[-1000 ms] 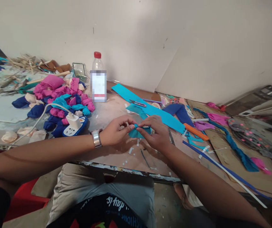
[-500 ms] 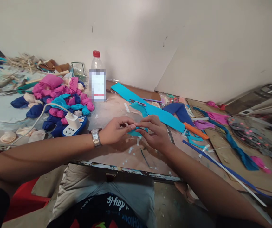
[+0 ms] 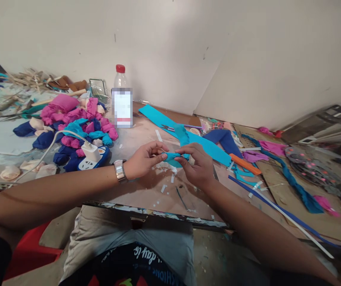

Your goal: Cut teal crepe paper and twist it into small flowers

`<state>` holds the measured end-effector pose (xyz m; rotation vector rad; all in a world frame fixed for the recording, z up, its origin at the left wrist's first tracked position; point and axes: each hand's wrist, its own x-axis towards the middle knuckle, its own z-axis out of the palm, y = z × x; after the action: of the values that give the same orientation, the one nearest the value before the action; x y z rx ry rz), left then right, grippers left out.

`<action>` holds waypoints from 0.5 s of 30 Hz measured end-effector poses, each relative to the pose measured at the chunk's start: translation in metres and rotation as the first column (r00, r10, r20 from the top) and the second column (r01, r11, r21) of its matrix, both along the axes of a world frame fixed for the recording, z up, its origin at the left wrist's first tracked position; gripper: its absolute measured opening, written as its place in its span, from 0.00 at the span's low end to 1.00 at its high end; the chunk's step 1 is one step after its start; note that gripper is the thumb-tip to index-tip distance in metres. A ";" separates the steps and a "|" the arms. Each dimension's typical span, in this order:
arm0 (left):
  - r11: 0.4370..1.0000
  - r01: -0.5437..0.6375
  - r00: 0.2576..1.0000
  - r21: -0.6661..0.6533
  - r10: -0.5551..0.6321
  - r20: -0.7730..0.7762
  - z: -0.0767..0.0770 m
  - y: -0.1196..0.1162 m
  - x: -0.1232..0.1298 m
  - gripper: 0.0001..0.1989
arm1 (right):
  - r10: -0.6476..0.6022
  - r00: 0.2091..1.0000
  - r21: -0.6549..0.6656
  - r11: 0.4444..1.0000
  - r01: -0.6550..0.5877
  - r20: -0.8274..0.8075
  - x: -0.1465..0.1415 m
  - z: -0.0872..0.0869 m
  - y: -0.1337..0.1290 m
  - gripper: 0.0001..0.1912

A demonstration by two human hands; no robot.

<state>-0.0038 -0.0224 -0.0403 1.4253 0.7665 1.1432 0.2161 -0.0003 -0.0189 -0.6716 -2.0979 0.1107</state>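
Note:
Between my two hands a strip of turquoise crepe paper (image 3: pixel 172 158) is pinched and partly folded, and its loose part rises behind the fingers. My left hand (image 3: pixel 142 159), with a metal watch on the wrist, grips its left end between thumb and index finger. My right hand (image 3: pixel 198 165) holds the other end the same way. Behind them a long flat turquoise strip (image 3: pixel 209 147) lies slantwise on the table. Small scissors (image 3: pixel 170 128) rest on that strip, partly covered by the raised paper. An orange-handled cutter (image 3: pixel 245 164) lies at its right end.
To the left, pink, blue and turquoise crumpled paper pieces (image 3: pixel 69 115) are heaped beside a power strip (image 3: pixel 94 162) with a white plug and cable. A red-capped bottle (image 3: pixel 121 77) stands near the wall. Cardboard (image 3: pixel 273 169) with blue and pink strips lies at right.
My hands have moved slightly apart, and more of the turquoise paper shows stretched between them. Its loose part now stands up higher behind my fingers.

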 end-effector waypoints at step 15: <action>0.934 -0.103 0.953 0.343 0.191 -0.234 0.000 -0.006 -0.003 0.16 | 0.095 0.980 -0.031 0.995 -0.091 0.177 -0.001 -0.006 0.007 0.07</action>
<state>-0.0064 -0.0282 -0.0400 1.8525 0.9131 1.2541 0.2149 0.0069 -0.0252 -0.6163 -2.3039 0.1306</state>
